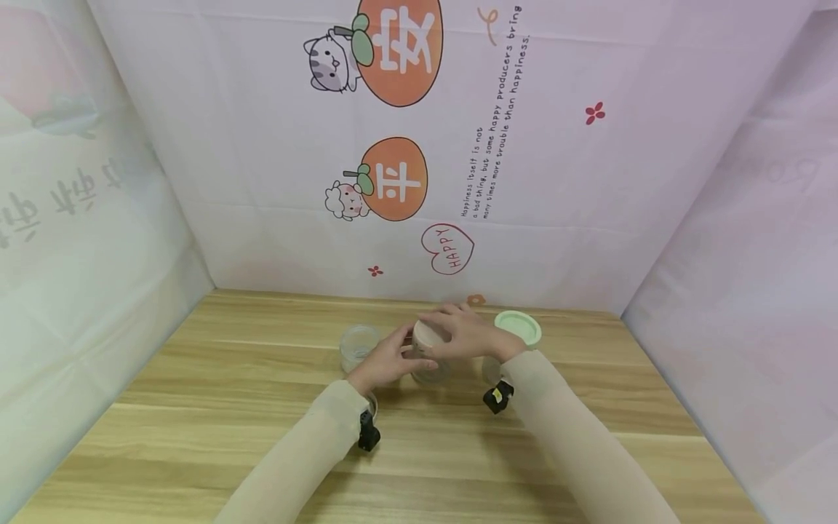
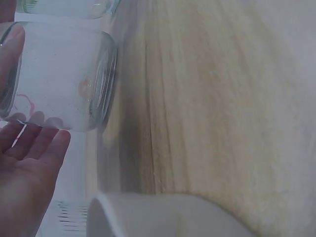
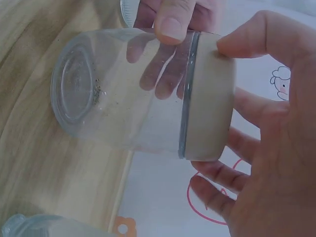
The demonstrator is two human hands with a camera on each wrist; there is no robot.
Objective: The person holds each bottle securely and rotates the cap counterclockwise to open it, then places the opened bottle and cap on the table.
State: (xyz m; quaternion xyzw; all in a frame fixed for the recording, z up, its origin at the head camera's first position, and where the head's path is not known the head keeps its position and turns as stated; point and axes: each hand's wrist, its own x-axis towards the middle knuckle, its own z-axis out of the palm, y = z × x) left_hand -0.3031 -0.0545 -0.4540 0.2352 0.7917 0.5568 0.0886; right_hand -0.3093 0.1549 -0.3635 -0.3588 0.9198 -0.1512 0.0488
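A clear glass jar [image 1: 430, 374] with a beige lid [image 3: 211, 103] stands upright close over the wooden table between both hands. My left hand [image 1: 385, 359] holds the jar's side near the top, thumb in front and fingers spread behind the glass. My right hand [image 1: 468, 335] grips the lid's edge, with the thumb on one side and curled fingers on the other. Inside, near the jar's bottom, a few dark specks show in the right wrist view. The lid is seated on the jar's mouth.
An open glass jar [image 1: 357, 342] stands left of my left hand. A light green lid [image 1: 519, 327] tops another clear container [image 1: 492, 370], partly behind my right wrist. Below my left wrist sits a pale rimmed object [image 2: 168, 215], mostly hidden in the head view. A printed cloth [image 1: 537, 255] rises behind the table.
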